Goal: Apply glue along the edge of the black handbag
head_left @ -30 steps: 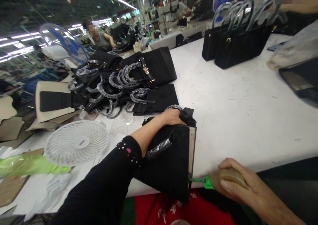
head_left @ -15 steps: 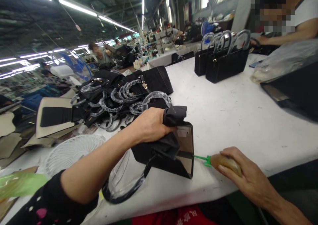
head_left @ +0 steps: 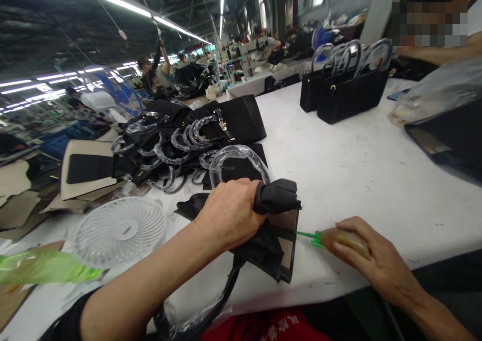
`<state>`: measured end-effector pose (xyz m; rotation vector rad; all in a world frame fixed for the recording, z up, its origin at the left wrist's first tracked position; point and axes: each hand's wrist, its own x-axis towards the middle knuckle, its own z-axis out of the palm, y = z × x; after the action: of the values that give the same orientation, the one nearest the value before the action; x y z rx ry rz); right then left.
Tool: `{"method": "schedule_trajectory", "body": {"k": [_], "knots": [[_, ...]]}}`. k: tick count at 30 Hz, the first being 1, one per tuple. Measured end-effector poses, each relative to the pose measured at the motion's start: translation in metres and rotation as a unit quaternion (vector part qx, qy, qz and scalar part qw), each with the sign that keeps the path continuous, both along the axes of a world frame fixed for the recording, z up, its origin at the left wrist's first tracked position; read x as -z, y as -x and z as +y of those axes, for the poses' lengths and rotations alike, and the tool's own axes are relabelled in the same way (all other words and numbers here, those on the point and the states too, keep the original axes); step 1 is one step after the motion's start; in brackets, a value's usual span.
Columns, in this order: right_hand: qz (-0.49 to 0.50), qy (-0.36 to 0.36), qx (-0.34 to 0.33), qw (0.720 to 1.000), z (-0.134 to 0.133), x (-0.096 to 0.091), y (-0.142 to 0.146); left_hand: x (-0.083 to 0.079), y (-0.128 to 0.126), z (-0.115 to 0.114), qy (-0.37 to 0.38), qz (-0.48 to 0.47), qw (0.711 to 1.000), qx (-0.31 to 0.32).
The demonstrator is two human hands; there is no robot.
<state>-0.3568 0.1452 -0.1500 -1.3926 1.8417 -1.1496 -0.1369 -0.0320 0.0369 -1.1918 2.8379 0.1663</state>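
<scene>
My left hand (head_left: 233, 213) is closed around bunched black fabric (head_left: 278, 196), which belongs to a black handbag (head_left: 259, 250) lying on its side on the table. The bag's open end faces right and shows a beige inner wall (head_left: 288, 258). One plastic-wrapped handle (head_left: 211, 321) curves towards me; another wrapped handle (head_left: 241, 152) stands up behind my hand. My right hand (head_left: 371, 258) grips an amber glue bottle (head_left: 346, 241) with a thin green nozzle (head_left: 307, 234). The nozzle's tip is at the edge of the bag's opening; whether it touches is hard to tell.
A heap of black handbags (head_left: 165, 140) lies behind at left. Finished-looking bags (head_left: 350, 92) stand at the back right, near a co-worker (head_left: 444, 54). A white round fan (head_left: 124, 230) and a green bottle (head_left: 45, 266) lie at left. Clear plastic (head_left: 433, 90) covers items at right.
My left hand and the bunched fabric have moved down and slightly right, covering more of the bag's opening. The glue bottle has stayed almost in place, its nozzle still at the bag's edge.
</scene>
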Motion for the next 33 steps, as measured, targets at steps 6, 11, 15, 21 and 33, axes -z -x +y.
{"method": "schedule_trajectory", "body": {"k": [6,11,15,21,33], "knots": [[-0.014,-0.076,-0.057,0.995,0.003,-0.004,0.004,0.009,0.006,-0.006,0.021,0.013,1.0,0.012],[0.011,-0.047,-0.002,0.999,0.004,-0.007,0.006,0.009,0.005,-0.003,0.026,0.0,1.0,0.004],[-0.013,-0.084,-0.046,0.995,0.001,-0.009,0.005,0.007,0.006,-0.001,0.03,-0.001,1.0,0.006],[-0.004,-0.079,-0.005,0.997,0.0,-0.005,0.005,0.008,0.006,-0.001,0.023,-0.004,1.0,0.001],[-0.022,-0.07,-0.076,0.994,0.011,0.0,-0.002,0.007,-0.002,0.005,-0.008,0.01,1.0,0.002]]}}
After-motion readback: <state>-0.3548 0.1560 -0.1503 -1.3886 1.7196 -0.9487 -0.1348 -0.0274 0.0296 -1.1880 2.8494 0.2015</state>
